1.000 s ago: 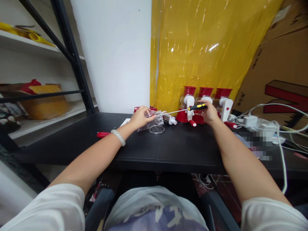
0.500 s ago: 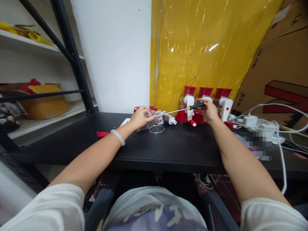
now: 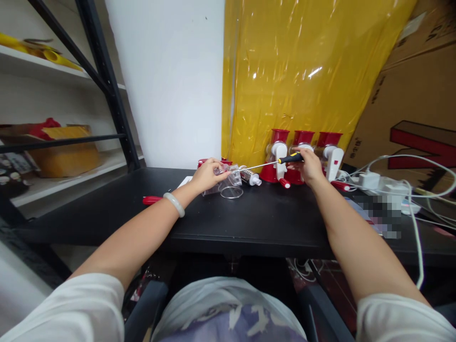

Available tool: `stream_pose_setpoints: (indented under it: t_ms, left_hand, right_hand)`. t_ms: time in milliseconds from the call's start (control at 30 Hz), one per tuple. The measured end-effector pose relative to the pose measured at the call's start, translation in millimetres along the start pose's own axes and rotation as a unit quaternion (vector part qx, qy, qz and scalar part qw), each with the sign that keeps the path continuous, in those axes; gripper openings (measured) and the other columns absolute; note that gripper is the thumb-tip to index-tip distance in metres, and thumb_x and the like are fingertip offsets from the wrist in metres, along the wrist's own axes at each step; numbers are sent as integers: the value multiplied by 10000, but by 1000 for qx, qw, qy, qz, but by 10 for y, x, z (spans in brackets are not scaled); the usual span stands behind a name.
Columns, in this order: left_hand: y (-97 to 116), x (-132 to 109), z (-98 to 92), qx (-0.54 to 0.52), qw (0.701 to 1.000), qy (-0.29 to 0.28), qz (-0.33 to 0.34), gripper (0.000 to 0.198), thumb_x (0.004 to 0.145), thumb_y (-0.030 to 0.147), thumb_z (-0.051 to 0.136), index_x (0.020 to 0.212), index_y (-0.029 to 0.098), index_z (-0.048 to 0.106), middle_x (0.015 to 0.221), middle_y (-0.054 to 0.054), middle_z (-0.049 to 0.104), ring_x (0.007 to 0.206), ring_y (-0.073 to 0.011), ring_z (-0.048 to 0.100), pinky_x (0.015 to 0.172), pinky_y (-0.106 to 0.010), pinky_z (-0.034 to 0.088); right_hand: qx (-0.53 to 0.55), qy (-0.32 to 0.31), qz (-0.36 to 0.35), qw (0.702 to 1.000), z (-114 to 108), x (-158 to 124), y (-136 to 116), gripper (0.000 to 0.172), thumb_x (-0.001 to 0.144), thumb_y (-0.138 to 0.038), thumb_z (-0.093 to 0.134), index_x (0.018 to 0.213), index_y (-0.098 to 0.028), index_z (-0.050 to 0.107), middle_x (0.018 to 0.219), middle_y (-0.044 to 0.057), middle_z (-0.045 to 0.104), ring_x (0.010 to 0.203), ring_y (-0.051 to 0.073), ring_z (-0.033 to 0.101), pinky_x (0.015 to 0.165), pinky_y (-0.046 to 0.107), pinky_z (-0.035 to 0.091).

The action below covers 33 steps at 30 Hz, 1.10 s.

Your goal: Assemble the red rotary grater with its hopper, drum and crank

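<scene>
We held a screwdriver [image 3: 290, 158] in our right hand [image 3: 310, 165], with the fingers curled tight around its black and yellow handle. The screwdriver was up over the desk [image 3: 267, 218], nearer the back edge than the front edge. It was long and thin, and it lay from side to side, almost in line with the back edge. Its metal end pointed left, dipping a little, and its handle end was on the right.

The metal end reached a clear plastic part [image 3: 235, 175]. It was too small for us to tell how far in the tip went. Our left hand [image 3: 208, 173] had its fingers closed on the left side of that part. The part's round rim faced the front edge of the desk.

Just right of it lay a metal grater drum [image 3: 250, 176], its white end aimed right and toward the front edge. 3 red and white grinders [image 3: 280, 137] stood in a row by the back edge. White cords [image 3: 418, 237] lay near the right edge. A red handle [image 3: 151, 200] lay beside our left arm [image 3: 135, 237].
</scene>
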<state>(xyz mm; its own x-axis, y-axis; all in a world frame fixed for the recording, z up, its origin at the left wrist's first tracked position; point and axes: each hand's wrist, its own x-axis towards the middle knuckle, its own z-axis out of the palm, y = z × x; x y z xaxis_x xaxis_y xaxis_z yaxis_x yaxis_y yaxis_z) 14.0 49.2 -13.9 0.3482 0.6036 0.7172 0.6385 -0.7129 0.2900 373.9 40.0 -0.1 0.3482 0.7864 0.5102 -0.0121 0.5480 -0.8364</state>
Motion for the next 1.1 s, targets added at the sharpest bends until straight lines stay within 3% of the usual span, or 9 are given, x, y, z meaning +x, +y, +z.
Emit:
stream_pose_setpoints:
  t_ms: [133, 233, 367, 567, 667, 800, 967, 1033, 1100]
  left_hand:
    - [3, -5, 0, 0, 1000, 2, 1, 265, 758, 466, 665, 716, 211, 607, 1001, -65, 616, 983, -220, 596, 940, -389, 449]
    - [7, -6, 3, 1, 1000, 2, 0, 272, 759, 469, 664, 715, 208, 602, 1004, -64, 615, 971, -219, 598, 925, -385, 457]
    - [16, -6, 1, 2, 1000, 3, 3, 278, 758, 471, 665, 714, 205, 597, 1000, -62, 615, 972, -217, 596, 926, -382, 454]
    - [22, -8, -10, 5, 1000, -2, -3, 285, 759, 478, 662, 710, 206, 593, 1002, -64, 614, 980, -219, 596, 918, -376, 459]
    - [16, -9, -9, 8, 1000, 1, -5, 298, 759, 490, 659, 715, 202, 595, 1015, -66, 617, 977, -221, 599, 915, -379, 462]
    - [6, -8, -1, 3, 1000, 1, 0, 299, 759, 488, 661, 720, 198, 599, 1024, -66, 620, 988, -219, 597, 926, -380, 458]
    - [6, -7, 2, 7, 1000, 4, 4, 295, 760, 478, 661, 710, 195, 596, 1003, -65, 621, 973, -213, 599, 929, -379, 458]
    - [9, -7, -1, 6, 1000, 3, 5, 284, 764, 468, 660, 705, 197, 594, 1002, -64, 620, 971, -211, 599, 924, -377, 461]
    - [10, -8, -3, 7, 1000, 3, 6, 279, 767, 465, 658, 704, 200, 594, 1004, -63, 620, 973, -210, 598, 920, -375, 463]
  right_hand:
    - [-48, 4, -41, 998, -20, -13, 15, 363, 768, -550, 549, 822, -204, 641, 488, -23, 534, 338, 106, 452, 314, 240, 350]
    - [0, -3, -20, 1000, -25, -10, 20, 355, 800, -509, 462, 849, -206, 640, 572, -3, 598, 390, 122, 528, 349, 251, 407]
    - [16, 1, -3, 1000, -16, 4, 12, 269, 755, -417, 516, 891, -215, 632, 635, -17, 617, 428, 130, 568, 380, 260, 436]
    - [-53, -9, -53, 997, -37, -4, 35, 404, 775, -563, 535, 819, -187, 675, 366, -54, 408, 281, 107, 378, 311, 253, 324]
    - [-20, -23, -26, 999, -53, 12, 49, 507, 807, -607, 412, 839, -177, 677, 417, -23, 470, 323, 125, 457, 344, 267, 383]
    - [1, -31, 17, 999, -51, 31, 40, 354, 764, -464, 480, 954, -209, 634, 620, -1, 602, 452, 150, 587, 389, 268, 451]
    - [-50, -11, -17, 999, -38, 2, 21, 321, 737, -468, 600, 893, -192, 647, 543, -30, 550, 357, 99, 480, 342, 239, 411]
    - [-73, -7, -38, 997, -41, -5, 24, 372, 767, -525, 562, 836, -173, 661, 454, -35, 493, 314, 91, 426, 310, 226, 361]
    - [-60, -10, -23, 998, -46, -4, 27, 412, 802, -542, 485, 826, -170, 659, 451, -21, 506, 328, 104, 460, 324, 230, 376]
